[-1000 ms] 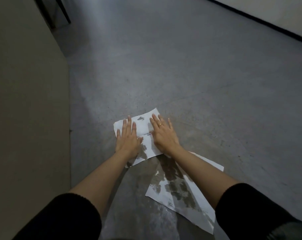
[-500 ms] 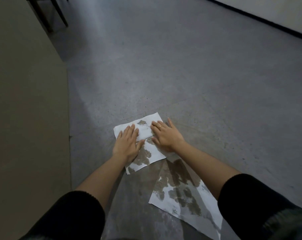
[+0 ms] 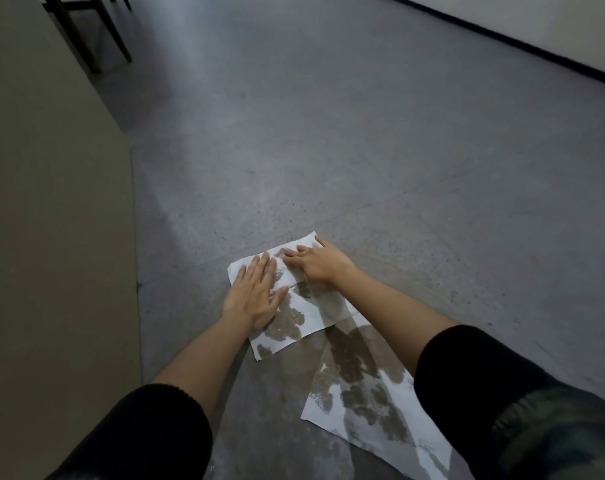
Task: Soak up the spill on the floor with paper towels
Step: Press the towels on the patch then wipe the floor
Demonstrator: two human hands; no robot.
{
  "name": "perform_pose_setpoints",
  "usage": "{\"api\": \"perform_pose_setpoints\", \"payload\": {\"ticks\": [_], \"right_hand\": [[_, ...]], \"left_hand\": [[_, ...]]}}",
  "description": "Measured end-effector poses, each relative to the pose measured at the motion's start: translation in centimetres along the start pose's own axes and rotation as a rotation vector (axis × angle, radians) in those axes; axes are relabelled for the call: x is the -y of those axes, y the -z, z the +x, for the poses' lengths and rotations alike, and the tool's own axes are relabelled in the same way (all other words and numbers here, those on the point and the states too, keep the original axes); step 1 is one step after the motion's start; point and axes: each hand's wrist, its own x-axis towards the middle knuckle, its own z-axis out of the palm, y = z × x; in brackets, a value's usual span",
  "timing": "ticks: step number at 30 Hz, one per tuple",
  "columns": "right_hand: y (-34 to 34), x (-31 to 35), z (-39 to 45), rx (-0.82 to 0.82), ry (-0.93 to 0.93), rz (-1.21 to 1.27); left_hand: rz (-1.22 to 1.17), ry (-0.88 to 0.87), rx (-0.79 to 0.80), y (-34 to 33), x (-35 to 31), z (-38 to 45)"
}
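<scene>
A white paper towel (image 3: 299, 311) lies flat on the grey floor, with brown wet blotches spreading across it. My left hand (image 3: 256, 294) presses on its left part, fingers straight and spread. My right hand (image 3: 320, 263) rests on its far part with fingers extended sideways to the left, a ring on one finger. A second paper towel (image 3: 367, 403) lies nearer to me on the right, heavily soaked with dark patches; my right forearm crosses over it. A wet sheen of the spill (image 3: 280, 393) shows on the floor between the two sheets.
A tall beige panel (image 3: 51, 220) stands along the left side. Dark wooden chair legs (image 3: 89, 32) stand at the far left. A wall with a black baseboard (image 3: 523, 39) runs across the far right. Bare grey floor (image 3: 363, 133) stretches ahead.
Both hands have slid over the far towel; the right hand has turned so its fingers point left. The brown wet patches on the towel have grown. The view has tilted up slightly.
</scene>
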Motion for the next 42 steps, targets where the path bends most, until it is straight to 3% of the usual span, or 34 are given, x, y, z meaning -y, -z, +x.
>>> {"api": "perform_pose_setpoints", "payload": {"ticks": [3, 7, 12, 16, 19, 23, 26, 30, 36, 42], "right_hand": [[-0.3, 0.5, -0.1, -0.091, -0.037, 0.07], [-3.1, 0.8, -0.6, -0.042, -0.143, 0.206], [-3.1, 1.1, -0.5, -0.093, -0.147, 0.114], [-2.7, 1.4, -0.5, -0.006, -0.109, 0.133], [-2.0, 1.1, -1.1, -0.064, -0.089, 0.076], [-3.2, 1.0, -2.7, -0.1, -0.076, 0.077], [-4.5, 0.6, -3.4, -0.091, -0.103, 0.12], [-5.1, 1.2, -3.7, -0.091, -0.133, 0.187], [-1.7, 0.5, -3.5, -0.016, -0.061, 0.128], [-3.8, 2.8, -4.4, -0.013, -0.018, 0.125]], "left_hand": [[-0.096, 0.014, 0.035, 0.6, 0.0, 0.1], [-0.205, 0.039, 0.074, 1.8, -0.1, 0.3], [-0.158, -0.005, 0.115, 2.5, 0.4, 0.6], [-0.093, -0.017, 0.175, 2.2, 0.4, 0.5], [-0.044, -0.038, 0.21, 3.1, 0.4, 0.9], [0.093, -0.02, 0.147, 2.2, -0.1, 0.1], [0.025, -0.056, 0.051, 0.0, -1.2, -1.8], [-0.082, -0.063, 0.056, -0.4, -1.7, -2.4], [-0.053, -0.107, 0.068, 4.3, -0.5, -0.1], [-0.078, -0.072, 0.148, 0.3, -1.8, -3.5]]}}
